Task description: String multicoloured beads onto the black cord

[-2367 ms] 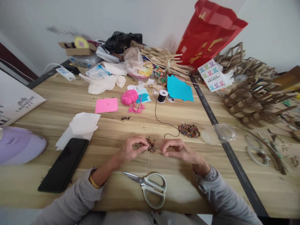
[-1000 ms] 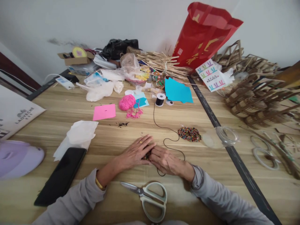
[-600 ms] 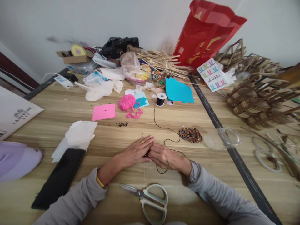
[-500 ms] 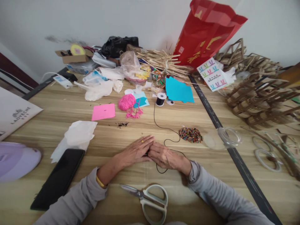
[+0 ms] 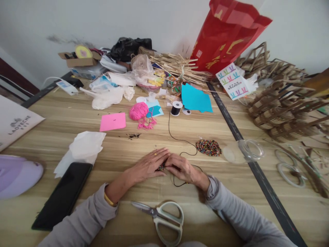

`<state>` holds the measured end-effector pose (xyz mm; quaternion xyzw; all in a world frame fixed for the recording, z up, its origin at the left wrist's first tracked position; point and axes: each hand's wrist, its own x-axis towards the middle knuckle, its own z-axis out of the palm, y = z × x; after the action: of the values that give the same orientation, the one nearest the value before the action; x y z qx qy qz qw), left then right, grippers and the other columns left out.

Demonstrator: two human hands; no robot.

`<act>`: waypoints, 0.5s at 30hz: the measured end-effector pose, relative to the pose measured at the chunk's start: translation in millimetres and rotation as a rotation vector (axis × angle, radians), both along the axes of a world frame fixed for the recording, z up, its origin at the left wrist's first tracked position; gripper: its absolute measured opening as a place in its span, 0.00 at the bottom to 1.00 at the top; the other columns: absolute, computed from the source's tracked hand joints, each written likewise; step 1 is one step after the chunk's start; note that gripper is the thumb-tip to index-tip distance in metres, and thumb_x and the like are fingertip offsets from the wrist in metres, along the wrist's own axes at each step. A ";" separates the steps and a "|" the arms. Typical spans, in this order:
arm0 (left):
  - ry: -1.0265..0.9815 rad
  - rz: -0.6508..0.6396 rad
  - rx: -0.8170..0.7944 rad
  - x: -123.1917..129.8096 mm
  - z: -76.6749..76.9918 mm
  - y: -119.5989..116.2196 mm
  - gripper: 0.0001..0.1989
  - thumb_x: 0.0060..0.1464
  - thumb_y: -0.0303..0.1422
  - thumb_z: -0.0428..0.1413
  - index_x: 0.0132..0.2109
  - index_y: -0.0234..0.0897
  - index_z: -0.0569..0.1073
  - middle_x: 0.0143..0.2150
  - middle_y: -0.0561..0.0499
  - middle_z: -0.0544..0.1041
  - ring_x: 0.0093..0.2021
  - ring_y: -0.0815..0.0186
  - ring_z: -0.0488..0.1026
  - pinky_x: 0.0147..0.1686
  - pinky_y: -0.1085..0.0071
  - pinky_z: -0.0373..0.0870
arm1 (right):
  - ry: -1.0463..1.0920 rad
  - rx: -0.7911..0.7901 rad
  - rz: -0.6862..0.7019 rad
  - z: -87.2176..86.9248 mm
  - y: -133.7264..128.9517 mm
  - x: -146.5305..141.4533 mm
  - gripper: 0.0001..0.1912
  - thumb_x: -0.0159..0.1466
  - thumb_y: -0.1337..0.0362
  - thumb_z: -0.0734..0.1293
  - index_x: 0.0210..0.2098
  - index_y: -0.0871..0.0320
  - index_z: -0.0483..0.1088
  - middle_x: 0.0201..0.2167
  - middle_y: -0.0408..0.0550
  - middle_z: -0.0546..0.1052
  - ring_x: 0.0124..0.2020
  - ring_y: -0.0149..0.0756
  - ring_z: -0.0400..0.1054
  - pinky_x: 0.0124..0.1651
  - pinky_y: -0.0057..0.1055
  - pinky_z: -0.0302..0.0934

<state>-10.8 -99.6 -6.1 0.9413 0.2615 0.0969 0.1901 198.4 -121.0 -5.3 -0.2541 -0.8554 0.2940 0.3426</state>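
Note:
My left hand [image 5: 147,165] rests on the table at the centre, fingers together, curved over a small bunch of coloured beads [image 5: 161,167]. Its palm side is hidden. Right beside it, my right hand [image 5: 181,168] is closed in a pinch at the beads' right edge; what lies between its fingertips is too small to tell. A thin black cord [image 5: 182,140] runs from a black spool [image 5: 176,108] down to my right hand and loops under it. A pile of multicoloured beads [image 5: 208,148] lies to the right of the cord.
White-handled scissors [image 5: 168,219] lie in front of me. A black phone [image 5: 63,195] and white paper [image 5: 83,149] are at left. Pink yarn [image 5: 138,110], blue sheets [image 5: 196,98], a red bag [image 5: 228,37] and woven baskets [image 5: 288,113] stand farther off.
My right hand has drawn its fingers back slightly from my left hand, and more of the beads now show. The cord loop beneath it has shifted a little.

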 end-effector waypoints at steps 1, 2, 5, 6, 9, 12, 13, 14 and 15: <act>-0.007 0.002 0.000 -0.3 -0.5 0.0 0.37 0.56 0.50 0.51 0.65 0.33 0.53 0.67 0.38 0.57 0.69 0.57 0.48 0.66 0.59 0.49 | 0.041 -0.031 -0.039 -0.9 0.0 0.2 0.06 0.69 0.65 0.60 0.37 0.59 0.66 0.31 0.48 0.70 0.35 0.34 0.65 0.39 0.30 0.63; -0.013 0.002 0.000 -0.7 -1.3 0.0 0.37 0.56 0.50 0.50 0.65 0.34 0.53 0.67 0.38 0.57 0.69 0.57 0.48 0.66 0.59 0.49 | 0.072 -0.064 -0.080 -1.6 -0.1 0.3 0.05 0.68 0.64 0.61 0.37 0.59 0.66 0.31 0.47 0.70 0.33 0.33 0.65 0.36 0.29 0.62; -0.024 0.003 0.007 -1.9 -3.9 -0.1 0.38 0.56 0.50 0.50 0.66 0.34 0.52 0.67 0.38 0.56 0.69 0.57 0.47 0.66 0.60 0.48 | 0.121 -0.162 -0.163 -2.3 -1.6 0.1 0.07 0.67 0.61 0.63 0.35 0.58 0.66 0.29 0.44 0.70 0.28 0.30 0.63 0.31 0.26 0.61; -0.025 0.004 0.012 -2.3 -4.7 -0.2 0.38 0.56 0.51 0.50 0.66 0.34 0.51 0.67 0.38 0.56 0.69 0.57 0.47 0.66 0.60 0.48 | 0.132 -0.200 -0.172 -2.4 -2.2 -0.1 0.08 0.66 0.60 0.64 0.35 0.58 0.66 0.28 0.44 0.70 0.28 0.30 0.63 0.31 0.25 0.61; -0.027 0.010 0.027 -2.9 -6.3 -0.8 0.38 0.56 0.51 0.49 0.66 0.34 0.50 0.68 0.37 0.55 0.69 0.57 0.47 0.66 0.60 0.47 | 0.182 -0.318 -0.192 -3.5 -3.6 -0.7 0.10 0.65 0.57 0.65 0.35 0.58 0.66 0.28 0.44 0.70 0.28 0.30 0.64 0.31 0.26 0.62; -0.032 0.024 0.027 -3.4 -7.2 -1.3 0.38 0.56 0.51 0.49 0.66 0.33 0.51 0.67 0.37 0.56 0.69 0.57 0.48 0.66 0.60 0.48 | 0.255 -0.412 -0.239 -4.9 -3.2 -0.9 0.11 0.64 0.56 0.66 0.35 0.58 0.66 0.28 0.44 0.70 0.28 0.30 0.65 0.31 0.26 0.62; -0.037 0.029 0.024 -3.6 -7.2 -1.5 0.38 0.56 0.51 0.49 0.66 0.33 0.51 0.67 0.37 0.56 0.69 0.56 0.49 0.66 0.60 0.49 | 0.279 -0.441 -0.255 -5.1 -2.8 -1.0 0.12 0.63 0.56 0.67 0.34 0.58 0.66 0.28 0.44 0.70 0.27 0.29 0.65 0.30 0.26 0.62; -0.045 0.033 0.021 -4.0 -6.9 -1.6 0.39 0.56 0.51 0.50 0.66 0.34 0.51 0.67 0.37 0.56 0.69 0.56 0.49 0.66 0.59 0.49 | 0.300 -0.473 -0.266 -5.0 -2.4 -1.0 0.12 0.63 0.55 0.67 0.34 0.58 0.66 0.27 0.43 0.70 0.26 0.29 0.64 0.29 0.25 0.62; -0.054 0.035 0.019 -4.4 -6.3 -1.7 0.39 0.56 0.51 0.50 0.66 0.34 0.51 0.67 0.37 0.56 0.69 0.56 0.49 0.66 0.59 0.49 | 0.317 -0.507 -0.270 -4.8 -2.0 -0.9 0.13 0.62 0.54 0.67 0.34 0.58 0.66 0.26 0.42 0.69 0.25 0.28 0.64 0.28 0.25 0.62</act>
<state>-15.2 -101.4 -12.3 0.9354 0.2717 0.1281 0.1864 197.5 -123.0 -10.1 -0.3936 -0.6495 0.4853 0.4333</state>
